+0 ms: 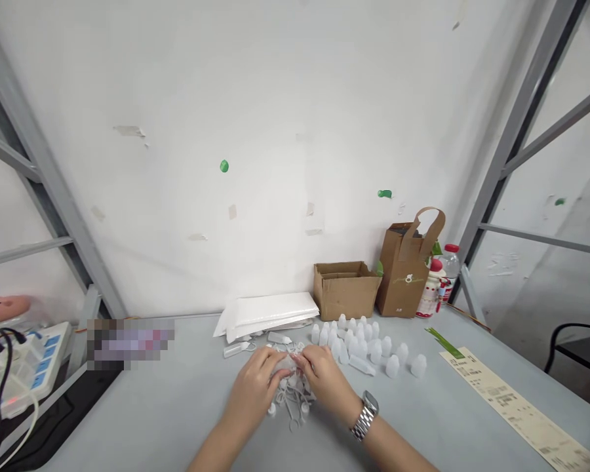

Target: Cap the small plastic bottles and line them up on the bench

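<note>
My left hand (255,383) is closed around a small translucent plastic bottle (287,362), only partly visible between the fingers. Close against it, my right hand (327,377), with a metal watch (365,415) on its wrist, pinches at the bottle's end; what lies inside that pinch is too hidden to tell. Under both hands is a pile of white caps with looped straps (291,396). To the right, several small translucent bottles (358,345) stand upright, and a few lie on their sides. Another bottle (235,350) lies flat beyond my left hand.
White padded envelopes (270,311) lie against the wall, beside an open cardboard box (347,298). A brown paper bag (400,278) and bottles with red tops (451,265) stand at the back right. Paper labels (516,403) lie rightward; a power strip (42,367) is at left.
</note>
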Motion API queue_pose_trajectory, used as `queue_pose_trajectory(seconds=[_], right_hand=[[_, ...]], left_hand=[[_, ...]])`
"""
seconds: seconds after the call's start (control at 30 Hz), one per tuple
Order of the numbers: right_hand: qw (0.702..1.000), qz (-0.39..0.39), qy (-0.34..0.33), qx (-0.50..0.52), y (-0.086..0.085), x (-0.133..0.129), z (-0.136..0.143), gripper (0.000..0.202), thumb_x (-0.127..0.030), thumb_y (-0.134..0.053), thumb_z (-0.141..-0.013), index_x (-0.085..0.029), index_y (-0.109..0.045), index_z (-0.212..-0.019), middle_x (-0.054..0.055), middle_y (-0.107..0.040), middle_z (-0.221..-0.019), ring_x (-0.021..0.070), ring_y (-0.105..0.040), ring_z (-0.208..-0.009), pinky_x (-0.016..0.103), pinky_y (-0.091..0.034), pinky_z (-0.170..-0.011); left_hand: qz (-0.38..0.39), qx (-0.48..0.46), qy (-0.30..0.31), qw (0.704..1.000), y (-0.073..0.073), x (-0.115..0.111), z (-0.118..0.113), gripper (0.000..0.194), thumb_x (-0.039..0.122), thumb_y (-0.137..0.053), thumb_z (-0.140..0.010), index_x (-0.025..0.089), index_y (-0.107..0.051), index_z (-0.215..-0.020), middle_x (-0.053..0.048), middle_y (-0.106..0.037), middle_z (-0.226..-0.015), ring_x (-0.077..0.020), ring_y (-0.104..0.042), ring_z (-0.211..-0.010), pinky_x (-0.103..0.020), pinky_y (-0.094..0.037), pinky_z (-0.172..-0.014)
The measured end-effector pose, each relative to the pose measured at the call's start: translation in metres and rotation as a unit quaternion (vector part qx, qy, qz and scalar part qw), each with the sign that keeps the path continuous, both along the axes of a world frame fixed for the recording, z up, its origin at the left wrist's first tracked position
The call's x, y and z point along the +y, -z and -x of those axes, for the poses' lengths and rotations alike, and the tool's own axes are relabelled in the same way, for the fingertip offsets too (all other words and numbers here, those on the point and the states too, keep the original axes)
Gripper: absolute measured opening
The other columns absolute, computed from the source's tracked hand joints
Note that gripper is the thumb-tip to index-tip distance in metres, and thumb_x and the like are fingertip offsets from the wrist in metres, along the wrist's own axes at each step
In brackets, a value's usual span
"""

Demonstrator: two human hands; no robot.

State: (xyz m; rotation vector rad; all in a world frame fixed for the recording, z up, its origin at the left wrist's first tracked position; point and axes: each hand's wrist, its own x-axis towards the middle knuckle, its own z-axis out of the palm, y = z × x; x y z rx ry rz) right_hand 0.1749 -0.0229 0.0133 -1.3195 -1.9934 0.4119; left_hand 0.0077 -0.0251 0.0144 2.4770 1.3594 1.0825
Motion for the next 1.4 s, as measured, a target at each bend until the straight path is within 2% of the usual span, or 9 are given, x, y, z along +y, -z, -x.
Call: queue_pose_trajectory(seconds=[0.17, 0.3, 0.5, 0.7, 0.83, 1.03, 1.1, 1.23, 1.4], right_hand=[[0.997, 0.024, -0.028, 0.063, 0.000, -0.001, -0.002, 0.020, -0.024, -0.042, -0.087, -0.018, -0.050, -0.069, -0.001, -0.054, -0.066, 0.0130, -0.048, -0.063, 0.024, -0.036, -0.060], [0.994, 0.017, -0.057, 0.089, -0.004, -0.001, -0.005, 0.010, -0.023, -0.047, -0.084, -0.018, -0.054, -0.078, 0.001, -0.057, -0.077, 0.0146, -0.051, -0.072, 0.025, -0.039, -0.065], [0.995, 0.072, -0.026, 0.065, -0.003, 0.000, -0.002, 0.040, -0.036, -0.036, -0.089, -0.017, -0.051, -0.057, -0.002, -0.051, -0.053, 0.0112, -0.048, -0.052, 0.023, -0.035, -0.055], [0.991, 0.079, -0.023, 0.102, -0.004, 0.001, -0.001, 0.030, -0.034, -0.044, -0.086, -0.017, -0.054, -0.063, -0.001, -0.059, -0.061, 0.0125, -0.053, -0.061, 0.022, -0.036, -0.059], [0.985, 0.120, -0.035, 0.117, -0.003, 0.000, -0.001, 0.033, -0.034, -0.038, -0.088, -0.017, -0.051, -0.063, -0.002, -0.056, -0.056, 0.0119, -0.052, -0.054, 0.022, -0.036, -0.054], [0.998, 0.012, -0.035, 0.055, -0.007, -0.004, -0.005, 0.007, -0.021, -0.050, -0.082, -0.018, -0.056, -0.079, 0.002, -0.060, -0.077, 0.0156, -0.052, -0.073, 0.026, -0.038, -0.067], [0.998, 0.013, -0.032, 0.050, -0.009, -0.004, -0.005, 0.011, -0.026, -0.050, -0.083, -0.018, -0.057, -0.079, 0.002, -0.060, -0.077, 0.0156, -0.052, -0.073, 0.026, -0.038, -0.067], [0.996, 0.057, -0.036, 0.056, -0.006, 0.000, -0.004, 0.031, -0.031, -0.039, -0.089, -0.018, -0.055, -0.066, -0.001, -0.057, -0.060, 0.0128, -0.052, -0.059, 0.024, -0.037, -0.059], [0.994, 0.051, -0.030, 0.088, -0.003, 0.000, -0.002, 0.018, -0.022, -0.044, -0.085, -0.018, -0.055, -0.072, 0.000, -0.058, -0.065, 0.0133, -0.053, -0.064, 0.023, -0.038, -0.061]], left_hand=[[0.066, -0.012, 0.024, 0.997, -0.003, 0.001, 0.001, 0.024, 0.019, -0.043, -0.082, 0.024, -0.062, -0.095, -0.004, -0.063, -0.088, -0.0178, -0.059, -0.084, -0.031, -0.049, -0.075], [0.101, -0.021, 0.022, 0.994, -0.003, 0.003, 0.001, 0.027, 0.018, -0.041, -0.081, 0.024, -0.062, -0.097, -0.004, -0.064, -0.090, -0.0178, -0.059, -0.086, -0.032, -0.049, -0.076], [0.041, -0.002, 0.019, 0.999, 0.000, 0.003, 0.003, 0.024, 0.024, -0.044, -0.083, 0.024, -0.061, -0.099, -0.005, -0.063, -0.093, -0.0195, -0.057, -0.089, -0.033, -0.048, -0.077], [0.023, 0.009, 0.016, 1.000, 0.001, 0.003, 0.005, 0.025, 0.025, -0.043, -0.084, 0.024, -0.060, -0.103, -0.005, -0.062, -0.094, -0.0191, -0.058, -0.088, -0.033, -0.048, -0.078], [0.019, 0.012, 0.023, 0.999, 0.001, 0.002, 0.003, 0.026, 0.024, -0.042, -0.084, 0.023, -0.061, -0.102, -0.005, -0.063, -0.091, -0.0193, -0.058, -0.088, -0.032, -0.049, -0.075], [0.059, -0.007, 0.014, 0.998, 0.003, 0.003, 0.002, 0.025, 0.021, -0.044, -0.082, 0.025, -0.061, -0.100, -0.004, -0.065, -0.093, -0.0184, -0.059, -0.089, -0.033, -0.049, -0.078], [0.057, -0.008, 0.014, 0.998, 0.003, 0.003, 0.002, 0.024, 0.023, -0.046, -0.082, 0.025, -0.061, -0.100, -0.004, -0.064, -0.092, -0.0189, -0.059, -0.089, -0.033, -0.049, -0.078], [0.060, -0.018, 0.029, 0.998, 0.001, 0.002, 0.002, 0.023, 0.026, -0.048, -0.081, 0.025, -0.061, -0.099, -0.004, -0.063, -0.092, -0.0192, -0.057, -0.089, -0.034, -0.048, -0.079], [0.134, -0.051, 0.035, 0.989, 0.000, 0.003, 0.000, 0.025, 0.024, -0.044, -0.081, 0.023, -0.062, -0.098, -0.005, -0.063, -0.093, -0.0192, -0.057, -0.091, -0.034, -0.045, -0.082]])
